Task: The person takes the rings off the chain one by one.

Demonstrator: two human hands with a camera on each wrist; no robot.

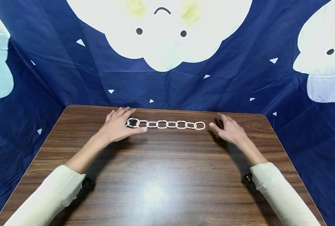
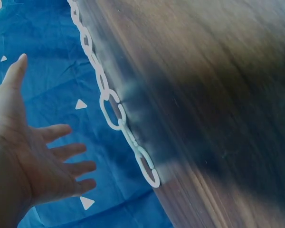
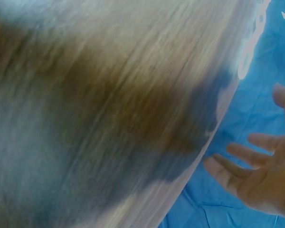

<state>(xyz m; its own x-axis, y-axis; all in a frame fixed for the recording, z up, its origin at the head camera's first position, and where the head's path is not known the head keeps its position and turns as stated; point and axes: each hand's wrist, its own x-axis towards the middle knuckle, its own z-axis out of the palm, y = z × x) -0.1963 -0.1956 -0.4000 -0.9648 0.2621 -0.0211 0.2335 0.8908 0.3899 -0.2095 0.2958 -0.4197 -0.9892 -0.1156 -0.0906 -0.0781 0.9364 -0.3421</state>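
A chain of white plastic links (image 1: pixel 162 124) lies in a nearly straight row across the far part of the wooden table. My left hand (image 1: pixel 119 125) hovers over the chain's left end, fingers spread and thumb pointing right; part of that end is hidden under it. In the left wrist view the chain (image 2: pixel 111 107) runs along beside the left hand (image 2: pixel 33 156), apart from it. My right hand (image 1: pixel 229 128) is just beyond the chain's right end, fingers loosely extended and holding nothing. The right wrist view shows the right hand (image 3: pixel 261 171) apart from the chain's end link (image 3: pixel 247 59).
The brown wooden table (image 1: pixel 167 163) has rounded far corners. Behind it and at both sides hangs a dark blue cloth (image 1: pixel 167 91) with white clouds and small triangles. A bright light reflection lies on the tabletop's near part.
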